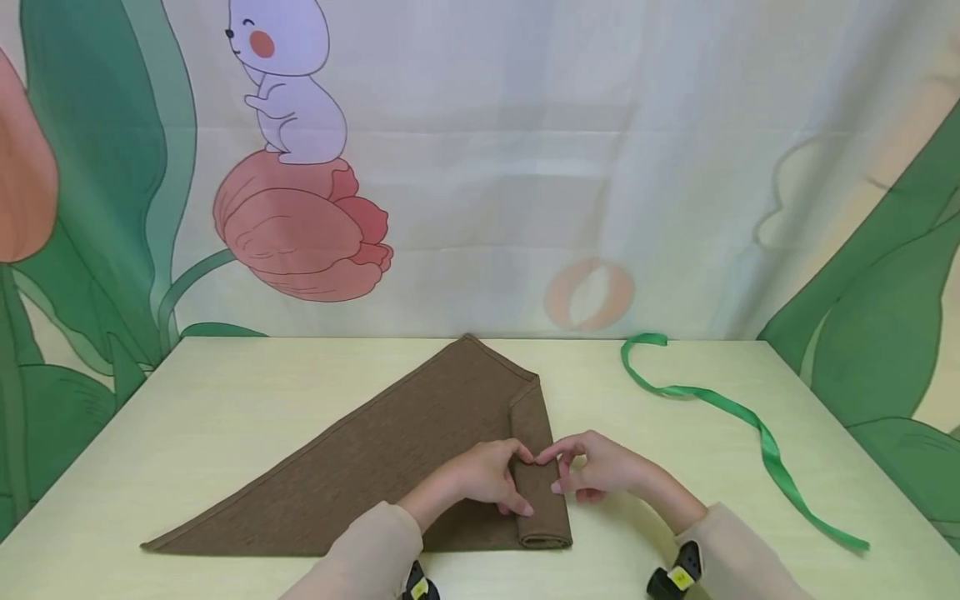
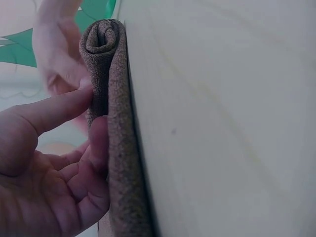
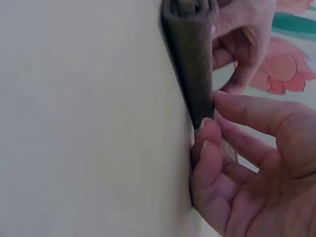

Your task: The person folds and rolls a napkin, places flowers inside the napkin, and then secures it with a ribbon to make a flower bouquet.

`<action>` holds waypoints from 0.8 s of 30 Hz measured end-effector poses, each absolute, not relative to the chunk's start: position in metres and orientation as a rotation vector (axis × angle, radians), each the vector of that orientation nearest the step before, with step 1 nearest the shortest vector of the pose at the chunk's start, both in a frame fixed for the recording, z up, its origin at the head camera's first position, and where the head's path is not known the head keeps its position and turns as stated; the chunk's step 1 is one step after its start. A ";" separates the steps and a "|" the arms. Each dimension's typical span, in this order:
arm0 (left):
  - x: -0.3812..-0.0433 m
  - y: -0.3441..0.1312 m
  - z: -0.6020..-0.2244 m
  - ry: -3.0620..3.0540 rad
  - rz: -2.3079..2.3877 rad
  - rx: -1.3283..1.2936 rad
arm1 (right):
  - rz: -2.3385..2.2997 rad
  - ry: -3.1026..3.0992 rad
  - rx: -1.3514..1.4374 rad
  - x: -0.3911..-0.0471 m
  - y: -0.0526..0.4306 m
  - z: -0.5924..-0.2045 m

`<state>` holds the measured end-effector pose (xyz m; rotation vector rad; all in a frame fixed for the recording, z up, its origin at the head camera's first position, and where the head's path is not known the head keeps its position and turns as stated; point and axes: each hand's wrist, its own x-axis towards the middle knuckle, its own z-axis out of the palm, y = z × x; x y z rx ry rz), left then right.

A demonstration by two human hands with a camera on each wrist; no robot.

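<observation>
A brown cloth [image 1: 390,458] lies on the table, a long point stretching left and its right end folded over into a flat roll [image 1: 538,508]. My left hand [image 1: 487,475] holds the roll's left edge, thumb on top and fingers bent against its side. At the right edge, my right hand [image 1: 600,467] pinches the roll between thumb and curled fingers. Both index fingertips nearly meet across the roll's top. Seen end-on in the left wrist view, the cloth's layers coil in a spiral [image 2: 101,42]. Parts of both hands' fingers are hidden behind the cloth.
A twisted green ribbon [image 1: 750,417] trails over the right side of the pale table [image 1: 247,417]. Behind the table's far edge hangs a curtain [image 1: 480,167] printed with flowers, leaves and a white animal. Each wrist carries a small black device [image 1: 675,575].
</observation>
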<state>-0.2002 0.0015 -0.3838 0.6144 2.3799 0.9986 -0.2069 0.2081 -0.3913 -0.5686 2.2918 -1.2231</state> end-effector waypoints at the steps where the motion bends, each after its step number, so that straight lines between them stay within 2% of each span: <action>1: -0.200 0.002 -0.384 2.381 0.998 0.612 | -1.222 2.295 -0.558 -0.212 0.208 -0.391; 9: -0.201 0.002 -0.384 2.380 0.994 0.615 | -1.262 2.260 -0.432 -0.245 0.209 -0.395; 24: -0.202 0.002 -0.385 2.384 0.985 0.577 | -1.330 2.300 -0.189 -0.275 0.204 -0.398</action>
